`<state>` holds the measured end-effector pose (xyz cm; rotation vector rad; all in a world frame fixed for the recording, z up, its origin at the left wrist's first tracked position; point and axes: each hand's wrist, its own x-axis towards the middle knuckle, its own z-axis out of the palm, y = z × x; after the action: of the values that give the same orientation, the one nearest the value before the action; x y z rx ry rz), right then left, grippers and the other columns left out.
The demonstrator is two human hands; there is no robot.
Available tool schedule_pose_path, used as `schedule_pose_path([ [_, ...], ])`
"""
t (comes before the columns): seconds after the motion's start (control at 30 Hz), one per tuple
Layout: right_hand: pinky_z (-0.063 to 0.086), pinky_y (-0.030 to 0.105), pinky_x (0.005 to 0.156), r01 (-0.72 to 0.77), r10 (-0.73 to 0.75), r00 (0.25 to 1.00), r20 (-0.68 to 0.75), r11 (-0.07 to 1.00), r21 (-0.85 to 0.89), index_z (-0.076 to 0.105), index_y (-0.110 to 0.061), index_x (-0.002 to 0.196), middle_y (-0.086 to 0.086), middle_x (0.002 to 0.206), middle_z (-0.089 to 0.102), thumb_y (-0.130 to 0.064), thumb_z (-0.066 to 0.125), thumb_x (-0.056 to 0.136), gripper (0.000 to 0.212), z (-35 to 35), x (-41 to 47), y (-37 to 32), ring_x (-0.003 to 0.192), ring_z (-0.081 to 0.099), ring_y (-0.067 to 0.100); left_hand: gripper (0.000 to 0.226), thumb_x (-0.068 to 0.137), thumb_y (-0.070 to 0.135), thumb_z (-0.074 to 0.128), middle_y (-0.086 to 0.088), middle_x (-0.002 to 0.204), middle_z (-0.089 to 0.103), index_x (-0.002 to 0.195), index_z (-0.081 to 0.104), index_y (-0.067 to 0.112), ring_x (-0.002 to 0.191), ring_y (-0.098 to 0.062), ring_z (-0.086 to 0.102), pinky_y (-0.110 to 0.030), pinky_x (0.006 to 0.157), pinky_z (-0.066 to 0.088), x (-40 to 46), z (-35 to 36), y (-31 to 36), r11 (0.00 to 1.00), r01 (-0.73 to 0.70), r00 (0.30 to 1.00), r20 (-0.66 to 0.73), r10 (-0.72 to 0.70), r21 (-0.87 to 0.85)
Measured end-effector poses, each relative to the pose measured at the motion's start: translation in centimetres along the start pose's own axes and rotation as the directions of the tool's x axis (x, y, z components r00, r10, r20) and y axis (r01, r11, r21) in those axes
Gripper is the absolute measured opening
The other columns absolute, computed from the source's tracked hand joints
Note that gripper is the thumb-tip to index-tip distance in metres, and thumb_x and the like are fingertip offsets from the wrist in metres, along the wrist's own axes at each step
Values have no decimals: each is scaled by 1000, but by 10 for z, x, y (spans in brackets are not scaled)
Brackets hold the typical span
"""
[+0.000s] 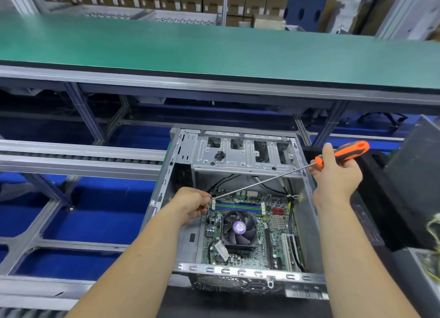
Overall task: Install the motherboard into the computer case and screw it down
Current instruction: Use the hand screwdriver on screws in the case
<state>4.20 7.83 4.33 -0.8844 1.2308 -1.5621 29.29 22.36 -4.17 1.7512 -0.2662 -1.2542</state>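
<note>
An open metal computer case [240, 271] lies in front of me with the green motherboard [273, 232] flat inside it, a black CPU fan [239, 229] at its middle. My right hand [337, 172] grips the orange and black handle of a long screwdriver [262, 181] above the case's right wall. The shaft slants down to the left, and its tip reaches the board's far left corner. There my left hand [191, 204] pinches the tip end with curled fingers. Whether a screw sits at the tip is hidden.
A small pile of black screws [220, 155] lies on the case's drive bay plate [242, 151]. A green conveyor belt [214, 49] runs across behind. A roller rail [78, 158] is on the left, and a dark grey box [414, 182] stands on the right.
</note>
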Motion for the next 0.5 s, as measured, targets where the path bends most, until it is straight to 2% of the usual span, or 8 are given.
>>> schedule_pose_path([
  [0.17, 57, 22, 62, -1, 1, 1000, -4, 1000, -1, 67, -19, 90, -4, 80, 71, -29, 75, 93, 14, 2, -1, -1, 68, 67, 6, 13, 89, -3, 65, -6, 77, 70, 92, 72, 8, 65, -14, 58, -24, 53, 48, -2, -1, 0, 998, -15, 1000, 0, 16, 60],
  [0.5, 57, 21, 62, -8, 8, 1000, -18, 1000, -7, 68, -17, 93, -7, 75, 72, -30, 74, 93, 15, 5, 1, 0, 66, 69, 6, 14, 91, -2, 63, -7, 87, 72, 93, 71, 10, 65, -11, 56, -24, 53, 46, 1, 0, 2, 1000, 30, 1000, -4, -30, 6],
])
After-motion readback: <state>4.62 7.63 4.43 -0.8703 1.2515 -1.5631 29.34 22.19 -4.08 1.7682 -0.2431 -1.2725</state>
